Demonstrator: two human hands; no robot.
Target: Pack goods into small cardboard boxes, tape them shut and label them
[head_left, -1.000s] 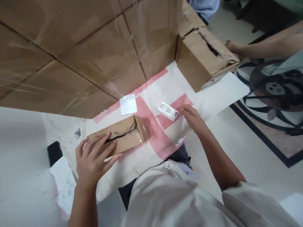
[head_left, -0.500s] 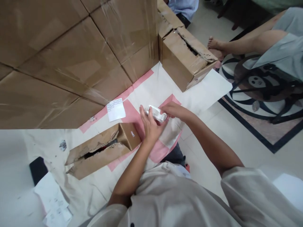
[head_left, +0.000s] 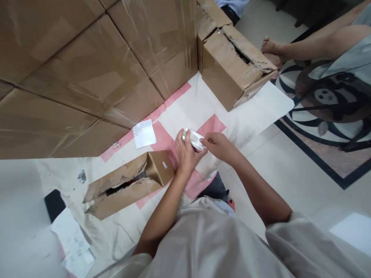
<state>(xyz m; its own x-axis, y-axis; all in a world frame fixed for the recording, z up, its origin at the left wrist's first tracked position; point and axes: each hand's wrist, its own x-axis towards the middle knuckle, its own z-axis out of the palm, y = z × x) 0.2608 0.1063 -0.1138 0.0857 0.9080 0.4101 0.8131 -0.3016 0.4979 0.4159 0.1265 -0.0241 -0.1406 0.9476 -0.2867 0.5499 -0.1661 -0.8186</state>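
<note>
A small white plastic device [head_left: 193,139] with rounded edges is held over the pink and white cloth [head_left: 185,112]; I cannot make out its exact kind. My left hand [head_left: 186,152] wraps round its left end, fingers over the top and thumb along the near side. At its right end, my right hand [head_left: 218,144] is closed, with thumb and forefinger pinched against the device's corner. A white sheet with printed labels [head_left: 145,135] lies to the left of my hands. Just left of my left forearm sits a torn-open cardboard box [head_left: 127,185].
Stacked, taped cardboard boxes [head_left: 95,77] form a wall ahead. Another opened box [head_left: 223,73] stands at the right back. A black phone-like object [head_left: 55,205] and papers [head_left: 74,241] lie at left. Another person's bare leg [head_left: 307,48] extends near the patterned floor [head_left: 321,131].
The view has shifted slightly, so surroundings appear a little further right. My right hand has turned and covers more of the device's right end; my left hand still holds it.
</note>
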